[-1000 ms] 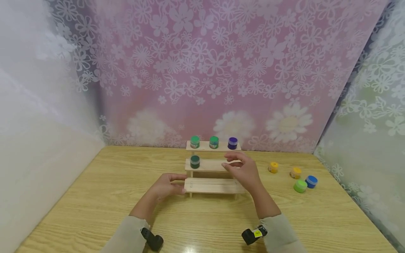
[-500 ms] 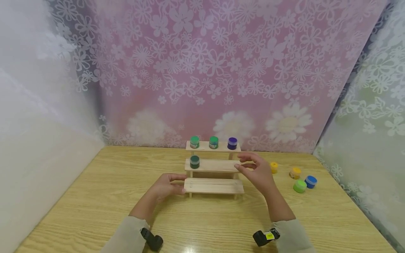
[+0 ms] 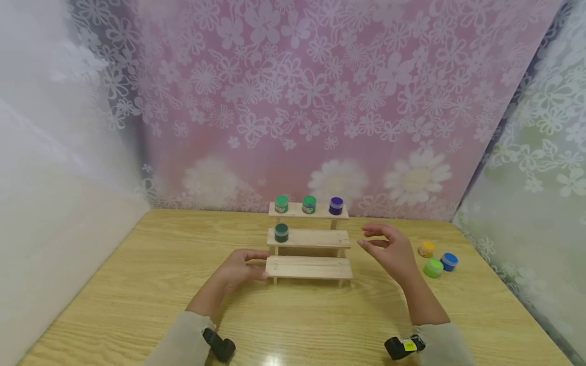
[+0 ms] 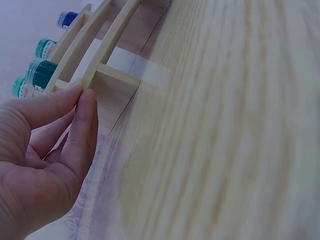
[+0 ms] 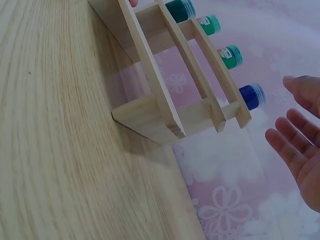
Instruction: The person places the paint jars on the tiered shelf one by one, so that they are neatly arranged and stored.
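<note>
A three-tier wooden display stand (image 3: 316,268) stands in the middle of the table. My left hand (image 3: 242,267) pinches the left end of its lowest board between thumb and fingers, as the left wrist view shows up close. Two green paint jars (image 3: 309,204) and a purple one (image 3: 336,206) line the top tier. On the middle tier's left end sits a dark green jar (image 3: 281,233). My right hand (image 3: 389,251) hovers right of the stand with relaxed fingers and nothing in them; its fingers (image 5: 290,145) are spread apart in the right wrist view.
On the table at the right are a yellow-orange jar (image 3: 426,249), a light green jar (image 3: 433,268) and a blue jar (image 3: 449,262). A floral curtain (image 3: 293,101) hangs behind the table (image 3: 284,325), and pale panels flank both sides.
My right hand has moved right, from over the middle tier to beside the stand, and now hides the nearest yellow jar. My left hand keeps its place on the lowest board.
</note>
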Action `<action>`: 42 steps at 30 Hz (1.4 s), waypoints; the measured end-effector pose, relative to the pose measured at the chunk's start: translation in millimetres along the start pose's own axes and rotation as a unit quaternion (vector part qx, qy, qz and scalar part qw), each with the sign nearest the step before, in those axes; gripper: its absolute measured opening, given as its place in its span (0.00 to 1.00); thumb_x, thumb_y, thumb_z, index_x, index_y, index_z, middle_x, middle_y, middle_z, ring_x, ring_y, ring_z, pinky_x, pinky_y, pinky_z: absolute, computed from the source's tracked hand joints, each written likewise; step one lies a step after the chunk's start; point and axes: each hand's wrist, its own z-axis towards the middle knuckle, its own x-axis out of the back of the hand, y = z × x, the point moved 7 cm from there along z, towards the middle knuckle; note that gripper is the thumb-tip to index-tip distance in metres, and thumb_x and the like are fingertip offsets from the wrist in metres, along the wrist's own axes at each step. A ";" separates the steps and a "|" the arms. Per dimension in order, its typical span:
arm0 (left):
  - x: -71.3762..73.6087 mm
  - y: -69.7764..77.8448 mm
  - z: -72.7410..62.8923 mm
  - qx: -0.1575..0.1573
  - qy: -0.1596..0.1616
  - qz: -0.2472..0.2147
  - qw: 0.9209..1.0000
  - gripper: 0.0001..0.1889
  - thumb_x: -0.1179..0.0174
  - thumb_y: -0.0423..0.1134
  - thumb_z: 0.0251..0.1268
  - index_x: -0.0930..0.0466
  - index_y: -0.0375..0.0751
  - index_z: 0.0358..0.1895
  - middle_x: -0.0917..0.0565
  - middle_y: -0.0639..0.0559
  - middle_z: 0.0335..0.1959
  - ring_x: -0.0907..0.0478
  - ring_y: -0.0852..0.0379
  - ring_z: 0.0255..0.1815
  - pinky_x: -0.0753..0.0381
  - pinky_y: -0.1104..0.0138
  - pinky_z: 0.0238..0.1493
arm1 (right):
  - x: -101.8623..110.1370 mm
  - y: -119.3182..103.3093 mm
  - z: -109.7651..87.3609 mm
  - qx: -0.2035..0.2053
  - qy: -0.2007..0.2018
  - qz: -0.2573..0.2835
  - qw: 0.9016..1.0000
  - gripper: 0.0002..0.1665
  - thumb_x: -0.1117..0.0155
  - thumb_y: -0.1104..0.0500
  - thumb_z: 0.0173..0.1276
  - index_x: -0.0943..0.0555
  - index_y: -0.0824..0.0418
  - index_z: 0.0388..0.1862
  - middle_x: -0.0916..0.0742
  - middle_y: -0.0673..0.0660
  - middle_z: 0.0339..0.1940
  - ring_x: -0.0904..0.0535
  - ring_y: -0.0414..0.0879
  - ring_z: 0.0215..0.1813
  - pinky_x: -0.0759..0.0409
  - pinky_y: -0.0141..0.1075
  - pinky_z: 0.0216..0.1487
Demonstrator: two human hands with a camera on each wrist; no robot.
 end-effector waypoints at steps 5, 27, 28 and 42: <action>-1.2 0.7 -0.8 -0.002 -0.004 0.002 1.000 0.28 0.34 0.22 0.57 0.26 0.30 0.64 0.24 0.34 0.60 0.19 0.43 0.53 0.17 0.59 0.46 | 6.8 27.6 -1.4 -0.003 0.003 -0.005 1.000 0.18 0.32 0.70 0.63 0.20 0.69 0.53 0.19 0.64 0.51 0.21 0.53 0.49 0.21 0.23 0.44; 0.3 -0.9 -1.2 -0.006 -0.002 -0.002 1.000 0.28 0.34 0.22 0.56 0.26 0.30 0.63 0.22 0.33 0.58 0.20 0.43 0.54 0.17 0.59 0.46 | 54.6 58.0 -26.7 -0.020 0.048 -0.074 0.996 0.18 0.31 0.61 0.65 0.19 0.65 0.53 0.21 0.60 0.54 0.22 0.34 0.48 0.23 0.19 0.43; 0.6 -0.8 -1.2 -0.005 0.000 -0.001 1.000 0.28 0.34 0.22 0.57 0.26 0.30 0.63 0.22 0.33 0.58 0.20 0.43 0.54 0.17 0.59 0.46 | 56.9 59.7 -27.7 -0.020 0.050 -0.076 0.996 0.18 0.31 0.61 0.66 0.19 0.65 0.53 0.21 0.59 0.54 0.22 0.34 0.48 0.23 0.19 0.43; -1.0 3.0 -2.5 -0.008 0.006 -0.002 1.000 0.28 0.34 0.22 0.57 0.26 0.29 0.63 0.27 0.32 0.63 0.20 0.42 0.54 0.17 0.58 0.46 | 87.0 85.0 -43.2 -0.048 0.093 -0.101 0.989 0.17 0.29 0.60 0.63 0.17 0.65 0.50 0.20 0.41 0.49 0.21 0.30 0.44 0.23 0.19 0.39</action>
